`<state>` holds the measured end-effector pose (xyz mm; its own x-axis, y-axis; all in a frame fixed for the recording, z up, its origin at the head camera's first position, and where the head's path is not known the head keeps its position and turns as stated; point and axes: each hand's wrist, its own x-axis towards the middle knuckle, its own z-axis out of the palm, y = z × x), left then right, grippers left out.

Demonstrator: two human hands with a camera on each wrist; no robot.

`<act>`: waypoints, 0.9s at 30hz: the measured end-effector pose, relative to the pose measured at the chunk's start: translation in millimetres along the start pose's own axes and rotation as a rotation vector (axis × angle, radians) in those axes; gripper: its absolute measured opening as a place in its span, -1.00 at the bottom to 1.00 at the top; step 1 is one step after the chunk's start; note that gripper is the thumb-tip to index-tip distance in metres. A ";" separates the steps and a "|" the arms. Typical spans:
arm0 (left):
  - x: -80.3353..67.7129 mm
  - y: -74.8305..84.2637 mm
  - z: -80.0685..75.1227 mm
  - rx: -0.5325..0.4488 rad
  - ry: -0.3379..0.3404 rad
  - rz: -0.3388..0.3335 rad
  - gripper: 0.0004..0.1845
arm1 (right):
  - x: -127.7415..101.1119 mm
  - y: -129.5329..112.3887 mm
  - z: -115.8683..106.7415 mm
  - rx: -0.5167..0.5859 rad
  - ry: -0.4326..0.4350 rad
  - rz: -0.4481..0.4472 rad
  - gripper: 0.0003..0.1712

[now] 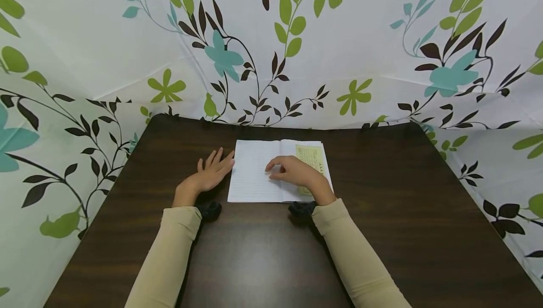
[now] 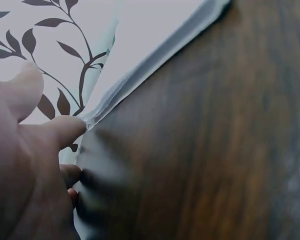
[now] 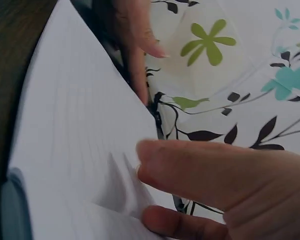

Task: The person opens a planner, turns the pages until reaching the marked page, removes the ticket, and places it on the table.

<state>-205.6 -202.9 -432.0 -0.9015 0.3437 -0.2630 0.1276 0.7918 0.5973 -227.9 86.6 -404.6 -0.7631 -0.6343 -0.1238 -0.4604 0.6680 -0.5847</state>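
A notebook (image 1: 253,176) lies open on the dark table, its lined pages facing up. On its right page is a yellow slip of paper (image 1: 308,157) with writing, partly covered by my right hand (image 1: 297,172). That hand hovers around the middle fold, fingers bent and a gap between fingertips and thumb; the right wrist view shows their shadows on the page (image 3: 75,110). My left hand (image 1: 208,175) is at the notebook's left edge with fingers spread. In the left wrist view, a fingertip of the left hand (image 2: 35,155) meets the notebook's corner (image 2: 102,107).
The dark wooden table (image 1: 382,176) extends around the notebook on both sides. Behind it hangs a white cloth (image 1: 365,25) printed with leaves and flowers. Dark bands (image 1: 302,208) sit at both wrists, below light beige sleeves (image 1: 356,256).
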 end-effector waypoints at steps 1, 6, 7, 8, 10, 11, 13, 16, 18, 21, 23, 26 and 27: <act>0.6 0.7 -0.5 0.010 0.002 0.001 -0.27 | 0.1 -1.3 0.2 -0.013 0.001 -0.003 -0.72; 3.3 1.5 -0.2 0.084 0.000 0.008 -0.13 | 0.5 -3.5 0.2 -0.038 0.020 -0.006 -0.73; 3.5 1.2 0.4 0.098 -0.002 0.010 -0.11 | 0.4 -3.5 0.0 -0.035 0.020 -0.008 -0.73; 3.3 1.0 0.9 0.107 -0.004 0.010 -0.10 | 0.4 -2.9 0.0 -0.034 0.018 -0.006 -0.73; 2.6 0.3 2.1 0.106 -0.008 0.008 -0.09 | 0.5 -1.3 -0.1 -0.021 0.011 -0.005 -0.73; 2.0 -0.2 2.7 0.101 -0.008 0.007 -0.10 | 0.3 -0.2 -0.2 -0.012 0.007 -0.007 -0.72; 0.8 -1.9 4.3 0.088 -0.007 0.007 -0.10 | -0.5 2.2 -1.9 0.019 -0.004 -0.011 -0.72; -0.6 -4.6 7.0 0.074 -0.004 0.016 -0.09 | -4.7 8.1 -9.2 0.052 0.016 -0.016 -0.69; -1.2 -6.0 8.4 0.069 0.002 0.023 -0.09 | -10.3 14.5 -17.8 0.076 0.064 0.007 -0.68; -1.6 -6.3 8.6 0.058 0.004 0.038 -0.11 | -22.8 28.9 -33.2 0.082 0.196 0.117 -0.68; -1.7 -5.4 7.4 0.057 0.000 0.042 -0.13 | -32.0 40.9 -42.5 0.072 0.288 0.234 -0.69; -1.6 -3.5 5.0 0.066 -0.010 0.045 -0.19 | -44.7 57.7 -52.7 0.052 0.367 0.410 -0.69; -1.9 -2.8 4.2 0.073 -0.013 0.044 -0.20 | -48.3 62.1 -54.7 0.051 0.372 0.452 -0.69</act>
<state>-202.5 -203.6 -436.3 -0.8889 0.3854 -0.2475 0.1978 0.8103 0.5516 -244.4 180.0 -391.1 -0.9908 -0.1055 -0.0849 -0.0372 0.8150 -0.5783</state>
